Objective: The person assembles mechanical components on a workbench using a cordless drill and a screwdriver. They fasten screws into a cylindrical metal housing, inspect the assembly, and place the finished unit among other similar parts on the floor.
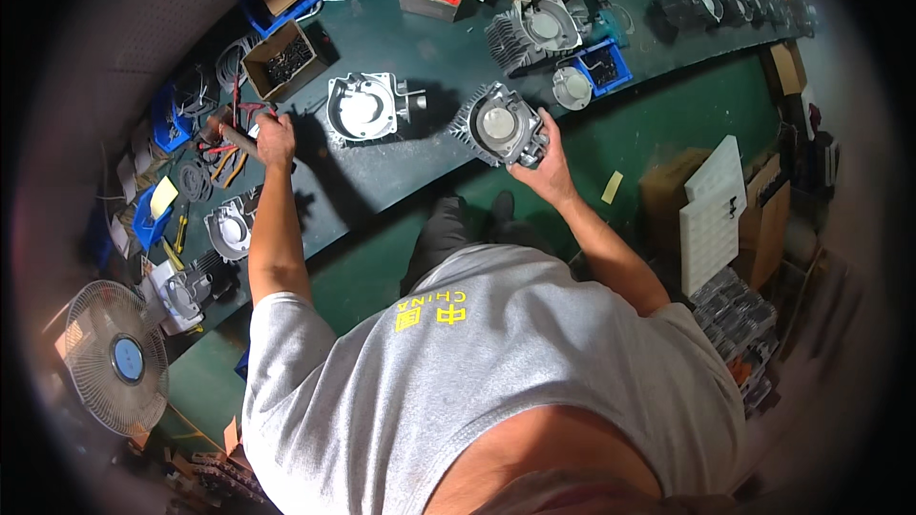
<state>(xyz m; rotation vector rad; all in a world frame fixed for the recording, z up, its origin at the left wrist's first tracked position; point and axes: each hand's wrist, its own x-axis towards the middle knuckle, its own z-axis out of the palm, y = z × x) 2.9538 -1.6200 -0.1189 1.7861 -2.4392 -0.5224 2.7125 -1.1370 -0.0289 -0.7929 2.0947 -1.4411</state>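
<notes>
My left hand (276,141) is closed round the handle of a hammer (239,139), held over the left part of the green workbench among tools and coiled cables. My right hand (548,170) grips the near right side of a finned grey metal casting (498,124) with a round opening, at the bench's front edge. Between my hands a bright silver metal housing (364,107) lies on the bench, its round cavity facing up. Another housing (229,229) sits left of my left forearm.
An open cardboard box of small dark parts (282,61) stands beyond my left hand. Another finned casting (539,30) and a blue bin (605,67) are at the far right. A fan (114,358) stands at the left; white foam trays (711,215) are at the right.
</notes>
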